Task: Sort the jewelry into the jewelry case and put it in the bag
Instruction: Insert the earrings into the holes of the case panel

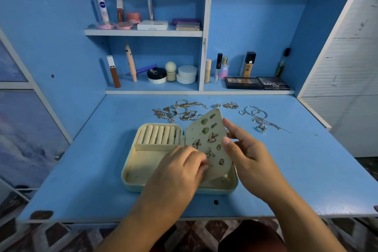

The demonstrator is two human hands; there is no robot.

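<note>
Jewelry case (131, 172): open, near-centre of desk (306, 170). Earring panel (212, 129): raised, long axis near-to-far; right hand (245, 151) grips its right edge, left hand (182, 168) pinches its lower-left edge. Loose jewelry (184, 110): beyond both hands, toward rear edge.

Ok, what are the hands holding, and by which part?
Right hand holds the earring panel by its right edge. Left hand pinches at the panel's lower left; an earring or the panel itself, cannot tell.

The desk (286, 170) is showing smooth, faintly glossy blue paint; the jewelry (184, 110) is gleaming, metallic; the case (143, 162) lining is looking matt, velvety.
</note>
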